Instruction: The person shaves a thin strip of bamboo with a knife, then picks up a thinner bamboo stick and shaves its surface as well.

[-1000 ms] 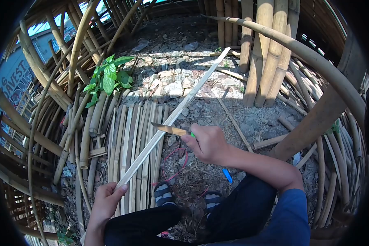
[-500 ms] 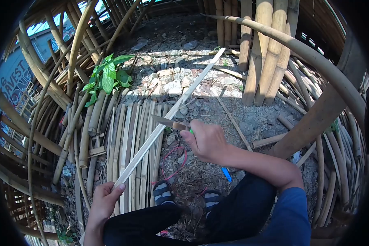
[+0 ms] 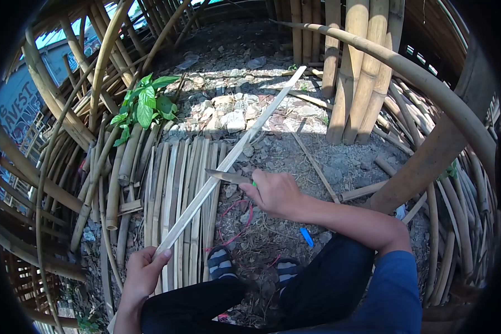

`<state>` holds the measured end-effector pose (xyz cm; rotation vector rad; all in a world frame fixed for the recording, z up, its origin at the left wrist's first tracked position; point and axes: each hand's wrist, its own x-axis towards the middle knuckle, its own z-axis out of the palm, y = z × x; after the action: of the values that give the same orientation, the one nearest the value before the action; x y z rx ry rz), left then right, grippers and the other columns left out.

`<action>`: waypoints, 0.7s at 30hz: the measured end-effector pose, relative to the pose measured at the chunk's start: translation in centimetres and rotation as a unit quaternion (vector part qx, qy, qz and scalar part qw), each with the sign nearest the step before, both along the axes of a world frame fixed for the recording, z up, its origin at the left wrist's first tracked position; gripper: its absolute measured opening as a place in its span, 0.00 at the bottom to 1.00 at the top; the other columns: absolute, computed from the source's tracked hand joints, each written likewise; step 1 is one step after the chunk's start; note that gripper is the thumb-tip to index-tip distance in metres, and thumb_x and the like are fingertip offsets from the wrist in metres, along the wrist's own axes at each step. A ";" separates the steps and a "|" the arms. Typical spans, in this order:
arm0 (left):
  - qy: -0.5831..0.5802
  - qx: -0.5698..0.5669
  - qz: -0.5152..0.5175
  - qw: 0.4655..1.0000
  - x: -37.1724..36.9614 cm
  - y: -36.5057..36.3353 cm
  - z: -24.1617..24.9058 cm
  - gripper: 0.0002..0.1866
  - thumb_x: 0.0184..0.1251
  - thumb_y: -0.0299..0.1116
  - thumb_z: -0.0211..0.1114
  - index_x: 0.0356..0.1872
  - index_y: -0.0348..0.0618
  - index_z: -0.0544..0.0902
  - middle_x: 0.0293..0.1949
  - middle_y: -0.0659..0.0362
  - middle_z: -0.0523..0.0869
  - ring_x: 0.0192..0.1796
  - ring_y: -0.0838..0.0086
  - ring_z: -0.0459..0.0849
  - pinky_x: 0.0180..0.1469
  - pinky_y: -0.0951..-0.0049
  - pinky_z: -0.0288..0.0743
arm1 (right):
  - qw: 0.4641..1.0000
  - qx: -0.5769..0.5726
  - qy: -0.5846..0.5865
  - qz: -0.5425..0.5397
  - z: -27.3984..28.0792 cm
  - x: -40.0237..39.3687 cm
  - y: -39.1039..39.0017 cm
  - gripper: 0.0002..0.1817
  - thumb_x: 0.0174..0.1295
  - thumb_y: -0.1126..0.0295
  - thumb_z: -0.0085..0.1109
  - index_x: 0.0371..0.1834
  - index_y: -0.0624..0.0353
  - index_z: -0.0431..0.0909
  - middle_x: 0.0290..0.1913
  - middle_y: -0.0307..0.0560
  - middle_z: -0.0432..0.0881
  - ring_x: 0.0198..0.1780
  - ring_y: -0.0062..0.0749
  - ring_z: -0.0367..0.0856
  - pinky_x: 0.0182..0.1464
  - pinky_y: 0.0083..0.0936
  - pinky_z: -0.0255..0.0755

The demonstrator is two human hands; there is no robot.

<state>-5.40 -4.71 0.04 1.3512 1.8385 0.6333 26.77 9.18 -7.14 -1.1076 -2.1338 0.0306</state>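
We see left hand [image 3: 142, 273] w/ fingers closed on bamboo strip [image 3: 228, 158], slanting over split slats [image 3: 175, 195]. Right hand [image 3: 273, 192] grips knife [image 3: 228, 177], blade touching strip. Risk: blade may slip twd. left hand if strip flexes.

A long, pale bamboo strip [image 3: 228, 161] runs on a slant from the lower left up toward the upper right, thin and flat, its near end gripped in the left hand [image 3: 142, 274] and its far end reaching out over the stony ground. A knife [image 3: 228, 177] with a flat, pointed metal blade and a bit of green handle showing lies across the strip about midway along it, blade pointing left and its edge touching the strip, the handle closed inside the right hand [image 3: 275, 193].
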 end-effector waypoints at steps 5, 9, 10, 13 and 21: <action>0.006 0.006 0.002 1.000 -0.2 -0.7 0.3 0.23 0.71 0.41 0.68 0.19 0.39 0.75 0.16 0.72 0.67 0.22 0.87 0.60 0.23 0.73 0.52 | 0.988 0.124 -0.041 0.085 -0.4 2.6 1.5 0.27 0.74 0.50 0.50 0.25 0.63 0.73 0.20 0.60 0.78 0.23 0.54 0.82 0.22 0.45 0.72; 0.032 0.005 0.020 0.999 -1.0 -0.6 -0.7 0.23 0.71 0.41 0.68 0.19 0.38 0.75 0.16 0.71 0.67 0.22 0.87 0.60 0.23 0.74 0.52 | 0.948 -0.071 -0.001 -0.310 -0.7 9.0 8.8 0.31 0.78 0.49 0.39 0.33 0.68 0.79 0.21 0.64 0.81 0.24 0.62 0.82 0.26 0.52 0.74; 0.026 -0.005 0.020 0.999 -1.0 -0.5 -0.2 0.20 0.72 0.40 0.66 0.21 0.40 0.76 0.18 0.71 0.69 0.22 0.88 0.61 0.23 0.76 0.52 | 0.961 -0.073 0.021 -0.266 -1.4 7.8 6.9 0.30 0.78 0.50 0.39 0.33 0.68 0.78 0.21 0.65 0.80 0.24 0.64 0.82 0.26 0.54 0.73; 0.011 -0.024 0.020 0.999 -0.4 -0.2 0.7 0.18 0.74 0.39 0.64 0.24 0.42 0.76 0.19 0.72 0.70 0.23 0.89 0.62 0.24 0.78 0.52 | 0.988 -0.071 0.046 -0.133 -0.4 4.1 2.9 0.26 0.77 0.52 0.44 0.30 0.64 0.74 0.20 0.62 0.79 0.22 0.61 0.80 0.25 0.51 0.72; 0.019 0.006 0.010 1.000 -0.4 -0.9 0.3 0.20 0.71 0.40 0.68 0.22 0.35 0.78 0.15 0.71 0.67 0.21 0.86 0.60 0.23 0.73 0.52 | 0.987 0.125 0.007 0.102 -0.5 0.3 1.6 0.24 0.72 0.52 0.55 0.26 0.61 0.71 0.16 0.54 0.75 0.20 0.50 0.80 0.20 0.43 0.70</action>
<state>-5.82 -5.57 0.38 1.3627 1.8825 0.6328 27.09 10.74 -7.63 -0.7408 -2.1619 -0.1306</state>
